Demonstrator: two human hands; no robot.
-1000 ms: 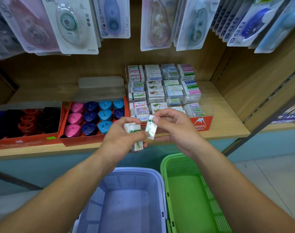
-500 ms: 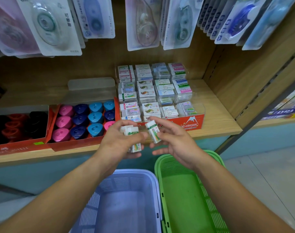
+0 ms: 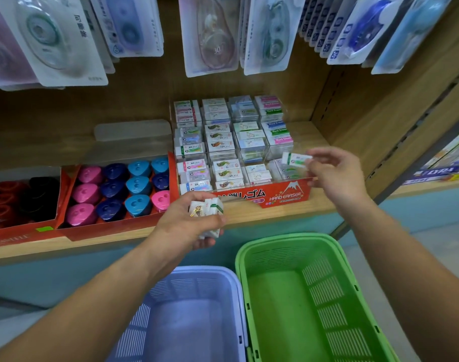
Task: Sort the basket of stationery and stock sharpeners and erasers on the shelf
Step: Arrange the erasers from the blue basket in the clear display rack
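Observation:
My right hand (image 3: 335,176) pinches a single white eraser with a green band (image 3: 294,159) just above the front right compartment of the clear eraser display (image 3: 285,195), whose red front reads HARD ERASER. My left hand (image 3: 189,226) grips a small bunch of wrapped erasers (image 3: 207,208) in front of the shelf edge, below the display's left end. The display's compartments hold several stacked erasers. To its left stands a red box of pink and blue sharpeners (image 3: 118,189).
A second red box with red and black sharpeners (image 3: 19,197) sits at the far left. A purple basket (image 3: 186,317) and a green basket (image 3: 306,299) stand below the wooden shelf (image 3: 249,215). Packs of correction tape (image 3: 210,35) hang above.
My right hand has carried one eraser away from my left hand, up and to the right, to the display's front right compartment. My left hand stays by the shelf edge with its bunch.

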